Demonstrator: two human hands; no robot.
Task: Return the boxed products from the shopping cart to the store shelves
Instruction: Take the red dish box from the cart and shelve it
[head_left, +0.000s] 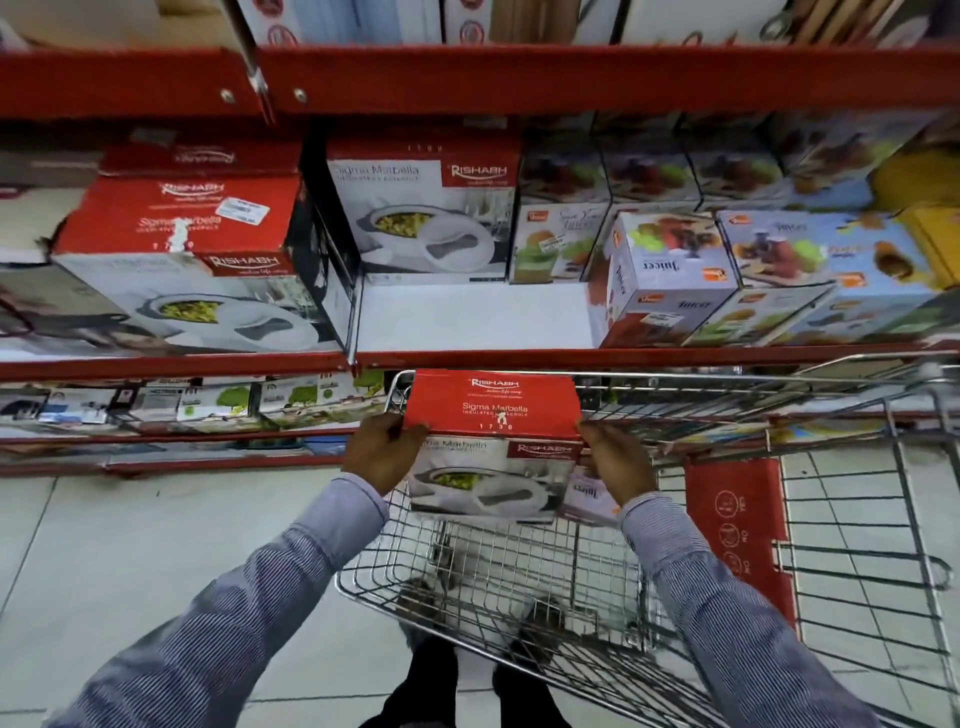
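Our left hand (383, 451) and right hand (618, 463) clamp a casserole box (493, 441) between them, fingers (597, 434) pinching its upper corners. We hold it above the cart (597, 571), just below the shelf (467, 317) with its bare gap.

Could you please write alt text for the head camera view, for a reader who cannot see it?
Both hands, left hand and right hand, hold a red-and-white casserole box above a wire shopping cart. Ahead, a red shelf has a bare gap between matching boxes and juicer boxes.
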